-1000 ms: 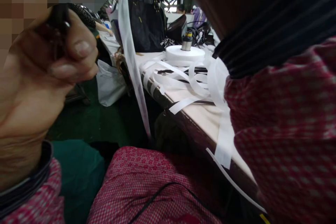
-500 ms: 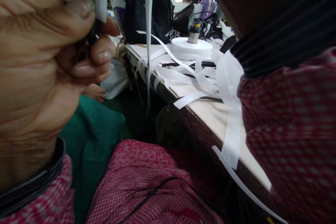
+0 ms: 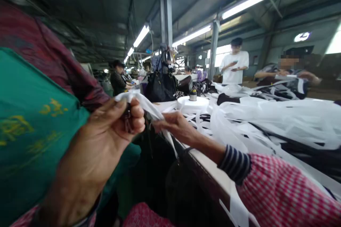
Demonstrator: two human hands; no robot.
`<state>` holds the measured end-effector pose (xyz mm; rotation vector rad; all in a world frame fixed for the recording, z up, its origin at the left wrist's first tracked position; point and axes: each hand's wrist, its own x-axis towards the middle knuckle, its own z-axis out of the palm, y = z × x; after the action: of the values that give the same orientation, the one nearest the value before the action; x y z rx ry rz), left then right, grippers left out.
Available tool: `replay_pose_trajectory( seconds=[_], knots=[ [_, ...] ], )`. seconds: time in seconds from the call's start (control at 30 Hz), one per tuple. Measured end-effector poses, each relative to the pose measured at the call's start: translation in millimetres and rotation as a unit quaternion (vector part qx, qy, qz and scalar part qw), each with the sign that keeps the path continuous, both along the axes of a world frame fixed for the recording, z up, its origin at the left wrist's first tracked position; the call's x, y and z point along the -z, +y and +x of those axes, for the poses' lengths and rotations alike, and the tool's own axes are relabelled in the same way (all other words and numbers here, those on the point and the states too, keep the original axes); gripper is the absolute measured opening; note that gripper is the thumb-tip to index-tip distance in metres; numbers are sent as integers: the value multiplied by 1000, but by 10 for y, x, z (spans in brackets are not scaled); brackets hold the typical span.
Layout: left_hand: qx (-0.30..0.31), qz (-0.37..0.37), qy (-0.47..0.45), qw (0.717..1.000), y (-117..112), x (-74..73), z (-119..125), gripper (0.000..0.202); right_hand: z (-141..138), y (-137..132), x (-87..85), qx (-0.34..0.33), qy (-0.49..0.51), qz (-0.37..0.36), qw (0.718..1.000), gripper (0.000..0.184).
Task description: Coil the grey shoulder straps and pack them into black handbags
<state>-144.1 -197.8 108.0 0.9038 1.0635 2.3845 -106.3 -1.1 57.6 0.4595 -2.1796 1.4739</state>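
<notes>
My left hand [image 3: 106, 138] is closed near the middle left, pinching a white fabric tape [image 3: 144, 104] and gripping a small dark tool against the palm. My right hand [image 3: 174, 126] reaches in from the right in a red checked sleeve and pinches the same tape a short way along it. The tape runs between both hands and hangs down below my right hand. A white tape roll [image 3: 193, 102] with a small metal bottle [image 3: 193, 95] on top stands on the table behind my hands.
Loose white tape [image 3: 266, 120] lies heaped across the long table [image 3: 210, 166] to the right. A black handbag [image 3: 160, 87] stands behind the roll. A person in green [image 3: 32, 120] sits close on my left. Other people work at the far right and back.
The view has lifted from my lap to the hall. My right hand has come down into view and taken the tape. My left hand has dropped lower, still closed.
</notes>
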Motion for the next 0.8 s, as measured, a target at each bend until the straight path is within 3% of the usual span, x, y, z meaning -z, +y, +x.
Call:
replay_pose_trajectory(
  seconds=[0.1,0.23,0.3,0.37,0.47,0.57,0.6,0.67,0.8],
  knots=[
    [-39,29,29,998,172,-85,38,7,355,-347,215,-31,-87,-101,991,41],
    [-169,-10,165,972,360,158,118,17,855,-778,356,-64,-210,-232,948,49],
    [-223,-66,297,926,402,354,175,18,1064,-890,402,-71,-253,-270,926,49],
    [-235,-116,446,856,405,554,213,18,1278,-906,429,-59,-281,-289,913,43],
    [-169,-163,619,750,361,853,246,25,1643,-778,434,11,-301,-270,915,31],
    [-70,-196,700,683,285,1144,352,31,1988,-576,434,92,-299,-197,929,30],
    [-36,-209,704,678,258,1224,416,33,2078,-514,439,108,-293,-176,933,34],
    [30,-252,668,700,208,1329,575,35,2212,-408,453,120,-280,-149,941,37],
    [173,-331,478,795,142,1329,872,48,2352,-264,472,134,-235,-101,957,29]
  ],
)
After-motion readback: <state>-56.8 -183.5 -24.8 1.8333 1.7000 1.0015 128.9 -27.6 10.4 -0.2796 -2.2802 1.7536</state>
